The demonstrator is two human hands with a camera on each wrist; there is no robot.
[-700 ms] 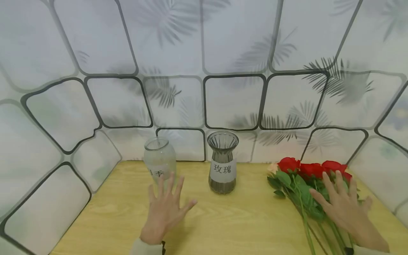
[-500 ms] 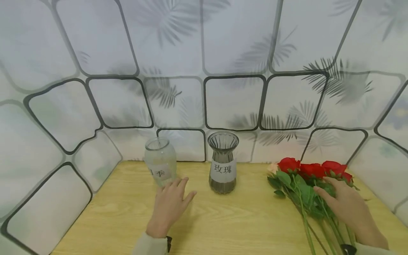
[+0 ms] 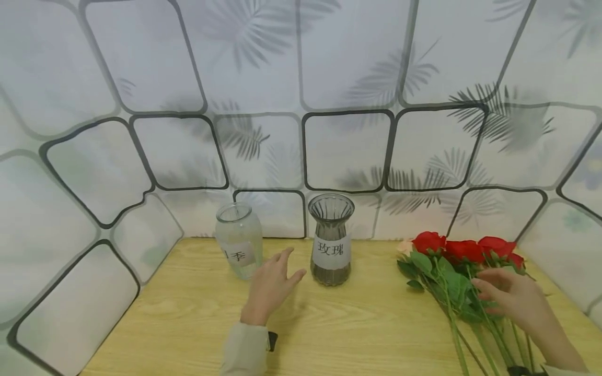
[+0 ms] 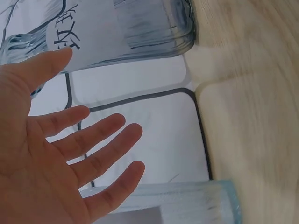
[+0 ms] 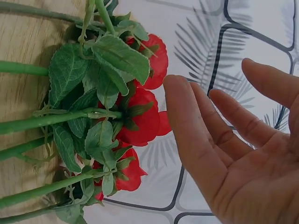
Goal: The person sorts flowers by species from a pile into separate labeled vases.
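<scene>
My left hand (image 3: 271,286) is held over the table with its fingers spread and nothing in it, between a clear glass vase (image 3: 239,235) and a fluted grey glass vase (image 3: 331,230). Both vases stand upright and bear white labels with black characters. In the left wrist view the thumb of the left hand (image 4: 51,154) overlaps the grey vase (image 4: 140,28). On the right, my right hand (image 3: 517,300) is above a bunch of red roses (image 3: 465,251) with green leaves and long stems. Its fingers are bent loosely and hold nothing; in the right wrist view the roses (image 5: 140,114) lie beyond the fingertips.
A pale peach flower (image 3: 405,247) lies at the left end of the bunch. The wooden table (image 3: 357,334) meets a white wall covering (image 3: 348,151) with dark outlines and leaf prints right behind the vases. The stems reach toward the table's near edge.
My left hand has moved right, from in front of the clear vase toward the grey one. The right hand's spread fingers have bent loosely over the roses. The vases and flowers stay put.
</scene>
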